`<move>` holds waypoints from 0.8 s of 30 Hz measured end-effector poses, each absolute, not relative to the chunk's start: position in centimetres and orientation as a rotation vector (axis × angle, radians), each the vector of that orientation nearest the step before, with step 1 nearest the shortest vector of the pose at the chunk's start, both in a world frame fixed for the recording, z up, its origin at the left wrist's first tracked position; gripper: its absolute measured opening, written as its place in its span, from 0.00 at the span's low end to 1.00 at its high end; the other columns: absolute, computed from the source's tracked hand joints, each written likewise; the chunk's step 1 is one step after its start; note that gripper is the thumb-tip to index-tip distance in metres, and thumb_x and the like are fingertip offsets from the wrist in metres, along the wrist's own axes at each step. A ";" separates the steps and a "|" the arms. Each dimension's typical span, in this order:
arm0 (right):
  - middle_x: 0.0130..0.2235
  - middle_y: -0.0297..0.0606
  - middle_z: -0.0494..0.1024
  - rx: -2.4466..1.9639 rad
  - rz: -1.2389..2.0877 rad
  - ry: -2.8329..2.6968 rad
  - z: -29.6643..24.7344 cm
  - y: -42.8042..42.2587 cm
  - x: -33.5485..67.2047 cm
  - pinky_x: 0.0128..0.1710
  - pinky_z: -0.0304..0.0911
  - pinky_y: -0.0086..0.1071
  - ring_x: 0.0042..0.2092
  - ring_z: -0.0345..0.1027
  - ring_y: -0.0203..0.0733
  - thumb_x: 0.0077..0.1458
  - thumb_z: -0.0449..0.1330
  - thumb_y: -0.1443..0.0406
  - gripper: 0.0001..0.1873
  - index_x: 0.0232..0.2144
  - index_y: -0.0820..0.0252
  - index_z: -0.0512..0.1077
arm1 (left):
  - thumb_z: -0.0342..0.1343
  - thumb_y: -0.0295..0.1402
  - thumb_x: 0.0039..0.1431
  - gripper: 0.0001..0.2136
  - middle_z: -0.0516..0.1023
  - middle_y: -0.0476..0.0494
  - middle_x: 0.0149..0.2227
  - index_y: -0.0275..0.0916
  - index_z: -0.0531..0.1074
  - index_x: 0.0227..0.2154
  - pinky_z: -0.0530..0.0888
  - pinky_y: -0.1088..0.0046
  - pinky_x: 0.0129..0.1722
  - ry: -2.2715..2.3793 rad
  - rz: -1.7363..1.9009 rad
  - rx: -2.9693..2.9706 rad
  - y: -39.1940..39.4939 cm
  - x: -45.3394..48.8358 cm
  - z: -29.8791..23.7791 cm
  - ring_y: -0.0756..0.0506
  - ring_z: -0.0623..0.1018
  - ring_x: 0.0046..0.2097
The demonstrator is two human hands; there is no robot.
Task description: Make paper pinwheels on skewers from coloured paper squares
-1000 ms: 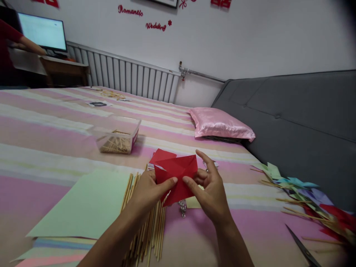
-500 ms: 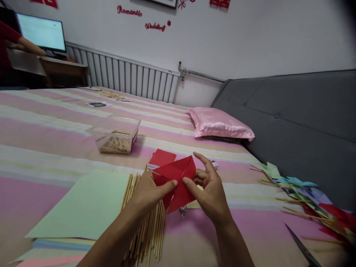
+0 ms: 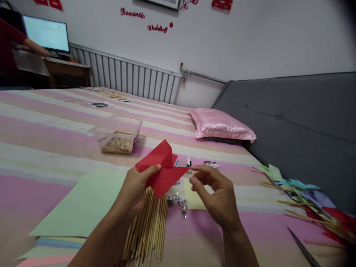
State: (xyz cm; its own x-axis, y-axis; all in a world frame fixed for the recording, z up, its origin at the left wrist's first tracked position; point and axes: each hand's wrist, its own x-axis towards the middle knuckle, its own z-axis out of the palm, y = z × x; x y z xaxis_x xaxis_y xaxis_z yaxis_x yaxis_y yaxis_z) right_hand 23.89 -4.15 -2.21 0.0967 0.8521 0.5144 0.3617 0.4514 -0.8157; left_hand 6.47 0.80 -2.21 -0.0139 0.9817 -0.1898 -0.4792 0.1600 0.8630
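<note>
Only two words I can properly read here, both red cutout lettering on the wall [image 3: 258, 40]: "Romantic" [image 3: 132, 13] up top, then "Wedding" [image 3: 157, 28] lower and a bit to the right, with a little red flower [image 3: 171, 25] just beside its last letter. There's also a red sign [image 3: 221, 4] further right and another [image 3: 48, 3] at the far left, both chopped by the top edge, so can't make out what they say. Whatever's on the monitor [image 3: 47, 34] is way too small and washed out to read.
</note>
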 end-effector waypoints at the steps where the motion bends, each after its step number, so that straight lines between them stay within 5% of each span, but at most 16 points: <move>1: 0.26 0.30 0.74 -1.114 0.572 -1.560 -2.2 -4.2 23.8 0.29 0.66 0.29 0.27 0.68 0.33 0.53 0.59 0.69 0.12 0.41 0.53 0.73 | 0.68 0.29 0.37 0.15 0.80 0.46 0.29 0.32 0.75 0.32 0.70 0.78 0.27 0.955 1.313 0.666 0.9 6.3 -2.2 0.50 0.75 0.28; 8: 0.40 0.34 0.80 -1.055 0.720 -1.757 -2.9 -3.9 22.9 0.32 0.68 0.28 0.34 0.74 0.36 0.52 0.59 0.72 0.16 0.42 0.53 0.75 | 0.66 0.28 0.40 0.14 0.79 0.43 0.29 0.31 0.75 0.33 0.71 0.76 0.31 0.884 1.207 0.672 0.2 6.7 -1.7 0.48 0.76 0.30; 24: 0.26 0.33 0.80 -1.009 0.883 -1.380 -2.8 -3.7 22.5 0.29 0.69 0.26 0.29 0.74 0.36 0.46 0.66 0.64 0.02 0.25 0.56 0.77 | 0.66 0.32 0.42 0.10 0.78 0.43 0.27 0.33 0.76 0.28 0.72 0.72 0.32 0.837 1.216 0.792 -1.3 8.1 -1.9 0.46 0.75 0.30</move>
